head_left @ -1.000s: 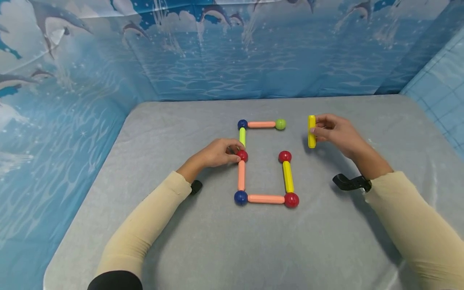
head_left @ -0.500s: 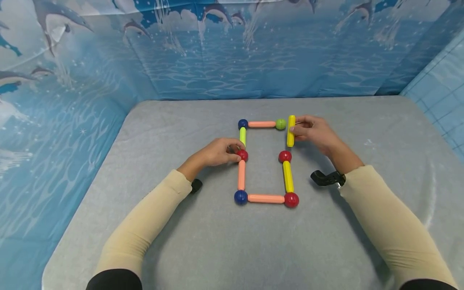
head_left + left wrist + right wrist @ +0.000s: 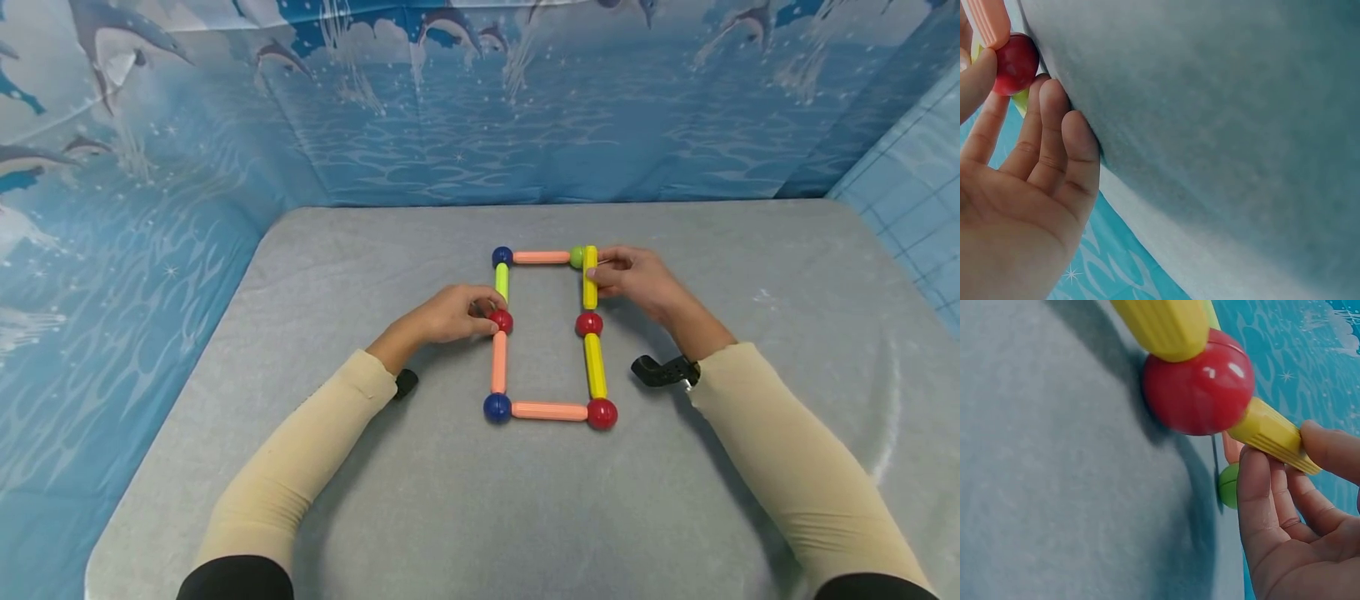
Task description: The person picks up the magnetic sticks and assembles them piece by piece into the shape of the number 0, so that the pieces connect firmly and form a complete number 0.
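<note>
My right hand (image 3: 637, 279) pinches a yellow stick (image 3: 590, 279) between thumb and fingers. In the right wrist view the near end of that yellow stick (image 3: 1269, 434) meets a red ball (image 3: 1200, 387), while its far end is raised. In the head view this far end overlaps the green ball (image 3: 577, 257). My left hand (image 3: 456, 314) grips the red ball (image 3: 501, 321) on the left side, thumb and fingertips around it. A lime stick (image 3: 502, 283) and an orange stick (image 3: 499, 362) join this ball. Another yellow stick (image 3: 596, 367) runs below the right-hand red ball (image 3: 588, 324).
Two blue balls (image 3: 497, 408) mark the left corners of the frame of sticks. Orange sticks (image 3: 550, 411) form its top and bottom sides, and a red ball (image 3: 602, 414) its lower right corner. A grey cloth (image 3: 420, 500) covers the table; a dolphin-print curtain (image 3: 480, 117) stands behind.
My right hand has moved left with the yellow stick, bringing it from the right of the frame to the red ball and over the green ball. My left hand has stayed on its ball.
</note>
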Demonstrator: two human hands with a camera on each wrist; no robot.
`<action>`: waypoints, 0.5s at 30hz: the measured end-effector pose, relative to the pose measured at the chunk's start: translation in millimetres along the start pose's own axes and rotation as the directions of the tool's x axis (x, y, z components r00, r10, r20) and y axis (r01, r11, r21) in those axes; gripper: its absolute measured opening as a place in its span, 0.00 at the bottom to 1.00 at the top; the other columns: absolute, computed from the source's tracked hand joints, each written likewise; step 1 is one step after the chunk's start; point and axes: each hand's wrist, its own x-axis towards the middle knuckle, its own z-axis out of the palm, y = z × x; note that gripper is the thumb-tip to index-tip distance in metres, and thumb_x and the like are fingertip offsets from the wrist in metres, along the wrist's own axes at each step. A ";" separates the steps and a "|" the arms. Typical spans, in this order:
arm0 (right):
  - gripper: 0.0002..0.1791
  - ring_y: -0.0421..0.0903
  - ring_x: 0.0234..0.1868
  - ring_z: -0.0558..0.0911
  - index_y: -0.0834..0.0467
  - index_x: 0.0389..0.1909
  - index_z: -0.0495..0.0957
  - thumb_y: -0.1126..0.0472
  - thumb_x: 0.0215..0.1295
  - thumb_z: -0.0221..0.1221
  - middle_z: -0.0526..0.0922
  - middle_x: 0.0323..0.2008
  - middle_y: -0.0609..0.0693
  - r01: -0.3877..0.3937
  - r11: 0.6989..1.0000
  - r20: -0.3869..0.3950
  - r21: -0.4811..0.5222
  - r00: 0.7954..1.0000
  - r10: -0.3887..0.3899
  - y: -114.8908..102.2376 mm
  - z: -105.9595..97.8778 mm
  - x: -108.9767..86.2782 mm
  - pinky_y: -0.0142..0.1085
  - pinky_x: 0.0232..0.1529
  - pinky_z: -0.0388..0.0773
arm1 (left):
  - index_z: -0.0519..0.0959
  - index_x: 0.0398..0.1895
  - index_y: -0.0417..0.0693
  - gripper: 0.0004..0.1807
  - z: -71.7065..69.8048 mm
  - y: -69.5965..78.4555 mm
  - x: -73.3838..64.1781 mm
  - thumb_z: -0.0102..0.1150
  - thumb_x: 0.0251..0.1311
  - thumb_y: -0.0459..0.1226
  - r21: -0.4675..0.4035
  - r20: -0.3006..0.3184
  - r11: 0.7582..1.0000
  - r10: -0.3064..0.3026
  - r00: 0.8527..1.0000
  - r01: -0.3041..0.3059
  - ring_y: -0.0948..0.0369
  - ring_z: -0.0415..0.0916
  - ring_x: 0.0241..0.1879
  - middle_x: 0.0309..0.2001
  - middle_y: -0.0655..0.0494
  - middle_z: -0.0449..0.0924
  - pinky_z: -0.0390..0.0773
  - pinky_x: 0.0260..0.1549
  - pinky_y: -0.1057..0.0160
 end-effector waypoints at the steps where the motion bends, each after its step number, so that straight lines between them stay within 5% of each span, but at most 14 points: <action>1: 0.28 0.41 0.44 0.78 0.63 0.67 0.66 0.53 0.73 0.55 0.73 0.56 0.57 -0.003 1.000 0.005 0.002 1.000 0.003 0.6 0.8 0.4 0.31 0.48 0.81 | 0.77 0.59 0.56 0.19 0.1 -0.3 0.2 0.63 0.66 0.41 0.002 0.000 1.000 -0.001 1.000 0.001 0.56 0.79 0.49 0.54 0.51 0.81 0.78 0.39 0.64; 15: 0.31 0.36 0.36 0.79 0.63 0.69 0.63 0.52 0.73 0.56 0.75 0.53 0.57 -0.050 0.998 0.009 0.032 0.999 0.049 -0.2 6.1 3.7 0.28 0.42 0.82 | 0.77 0.60 0.56 0.19 -0.2 -1.0 1.1 0.62 0.66 0.41 0.005 0.005 1.000 -0.009 1.000 0.009 0.56 0.79 0.50 0.55 0.50 0.81 0.78 0.40 0.63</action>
